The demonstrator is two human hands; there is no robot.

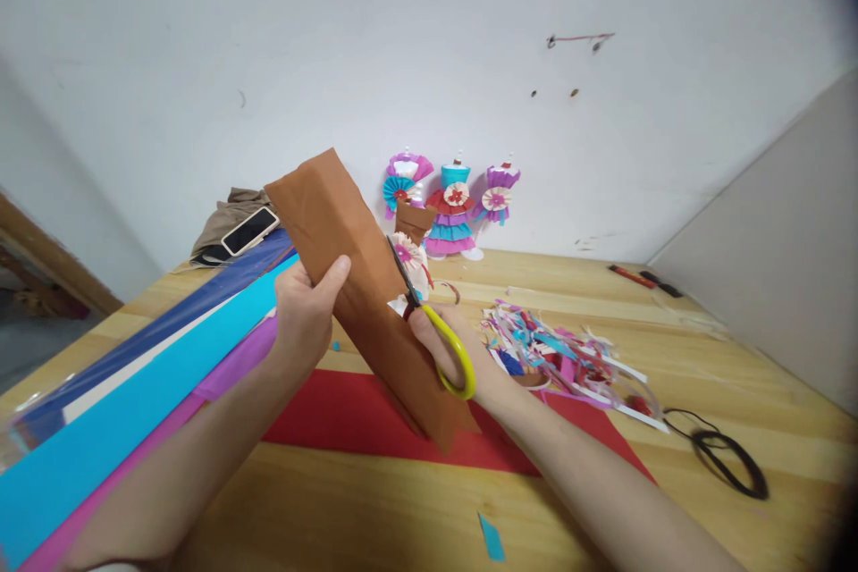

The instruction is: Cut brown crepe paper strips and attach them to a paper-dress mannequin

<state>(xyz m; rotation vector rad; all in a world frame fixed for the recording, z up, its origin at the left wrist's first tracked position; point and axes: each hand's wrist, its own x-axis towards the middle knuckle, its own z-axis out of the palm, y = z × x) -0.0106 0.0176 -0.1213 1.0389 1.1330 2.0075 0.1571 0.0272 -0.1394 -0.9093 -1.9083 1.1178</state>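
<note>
My left hand (308,308) grips a folded strip of brown crepe paper (352,264), thumb on top, and holds it tilted above the table. In my right hand (446,344) is a pair of scissors (457,364) with yellow handles and dark blades. The blades lie along the right edge of the brown paper, pointing up and away; whether they are closed on it I cannot tell. A red paper sheet (322,416) lies flat under both hands. Just beyond the scissors stands a small dress form with a brown paper top (414,219) and a pale paper rosette (407,252).
Three small paper dresses (456,197) stand against the wall. Colourful scraps (536,344) are heaped at right, near a black cable (730,460). Blue paper (167,389), purple paper (234,364) and a phone (250,231) lie at left. A red marker (632,276) lies far right.
</note>
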